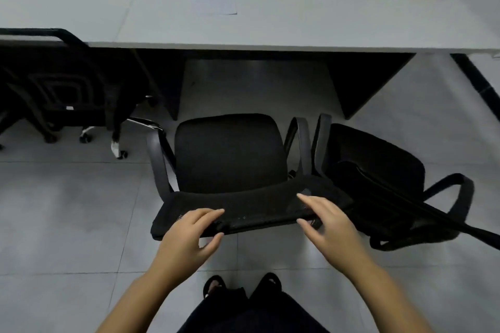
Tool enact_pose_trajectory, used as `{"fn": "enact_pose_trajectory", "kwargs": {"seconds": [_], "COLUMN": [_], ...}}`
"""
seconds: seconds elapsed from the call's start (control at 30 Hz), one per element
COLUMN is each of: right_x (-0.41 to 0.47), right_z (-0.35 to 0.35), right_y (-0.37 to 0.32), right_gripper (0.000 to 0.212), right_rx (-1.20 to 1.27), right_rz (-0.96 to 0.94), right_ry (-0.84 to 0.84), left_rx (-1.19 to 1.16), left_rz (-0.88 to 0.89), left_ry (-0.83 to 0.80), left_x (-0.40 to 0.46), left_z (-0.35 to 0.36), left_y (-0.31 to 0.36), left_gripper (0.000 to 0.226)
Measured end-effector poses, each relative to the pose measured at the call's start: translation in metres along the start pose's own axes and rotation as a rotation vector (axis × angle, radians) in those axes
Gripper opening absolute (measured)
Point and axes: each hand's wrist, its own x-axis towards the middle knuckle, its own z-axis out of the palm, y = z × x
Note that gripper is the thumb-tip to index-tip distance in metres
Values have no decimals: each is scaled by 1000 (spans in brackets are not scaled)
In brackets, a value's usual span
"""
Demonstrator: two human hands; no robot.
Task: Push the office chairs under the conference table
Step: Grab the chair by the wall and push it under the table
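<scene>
A black chair (pixel 65 94) sits tucked under the white conference table (pixel 270 24) at far left. The middle chair (pixel 230 154) stands short of the table — left hand (pixel 189 235) and right hand (pixel 327 227) spread wide at its backrest top, fingers loose. Another chair (pixel 378 170) stands just right.

Dim, soft overall; wide-angle bending at edges

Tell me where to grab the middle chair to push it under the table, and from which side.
Grip the top edge of the backrest of the middle chair, from behind, where the left hand and right hand already are. The seat faces the gap under the conference table, so a straight push should roll it in. Hands apart probably keeps it from swivelling into the right chair.
</scene>
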Motion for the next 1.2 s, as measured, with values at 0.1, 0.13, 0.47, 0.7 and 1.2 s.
{"fn": "enact_pose_trajectory", "kwargs": {"seconds": [0.1, 0.13, 0.47, 0.7, 1.2], "right_x": [19, 23, 62, 100, 228], "right_z": [10, 13, 29, 36, 63], "right_y": [14, 18, 58, 46, -3], "right_gripper": [45, 45, 72, 71, 61], "right_rx": [-188, -216, -455, -492, -383], "right_rz": [-105, -133, -266, -302, -92], "right_ry": [-177, -217, -313, -234, -143], "left_rx": [244, 315, 383, 401, 433], "left_rz": [63, 52, -59, -76, 26], "left_ry": [-54, -72, -4, 10, -106], "left_x": [7, 12, 29, 53, 209], "left_z": [15, 18, 22, 8, -78], "left_y": [-15, -18, -31, -49, -133], "left_gripper": [45, 48, 60, 59, 47]}}
